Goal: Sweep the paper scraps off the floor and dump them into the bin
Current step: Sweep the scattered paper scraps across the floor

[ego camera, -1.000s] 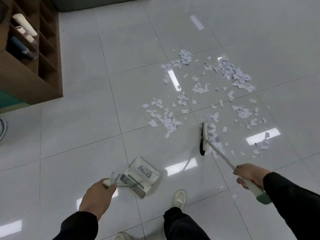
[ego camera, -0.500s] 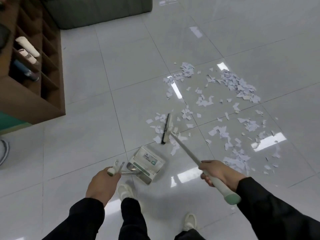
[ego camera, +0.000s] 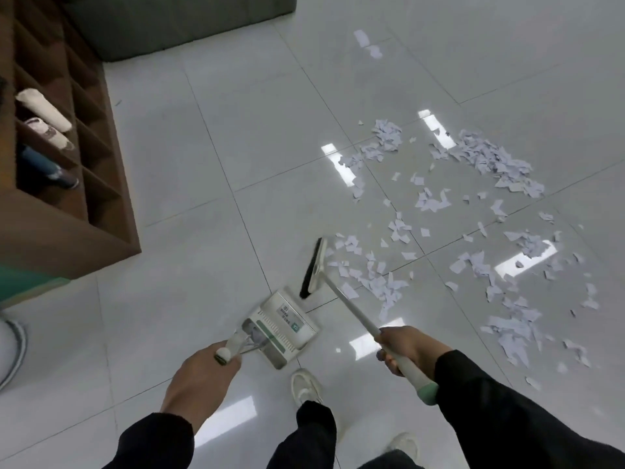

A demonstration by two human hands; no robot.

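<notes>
- The left hand (ego camera: 199, 377) is closed around the handle of a white dustpan (ego camera: 282, 328), which sits on the glossy white tiled floor (ego camera: 176, 170).
- The right hand (ego camera: 409, 348) is wrapped around the shaft of a broom (ego camera: 314, 267); its dark bristles touch the floor just beyond the dustpan.
- Paper scraps (ego camera: 473, 211) lie scattered across the floor to the broom's right.
- A brown shelf unit (ego camera: 67, 211) stands at the left.

White paper scraps (ego camera: 480, 157); glossy pale-grey floor (ego camera: 270, 130); brown shelf (ego camera: 67, 214); black sleeves (ego camera: 507, 418).
</notes>
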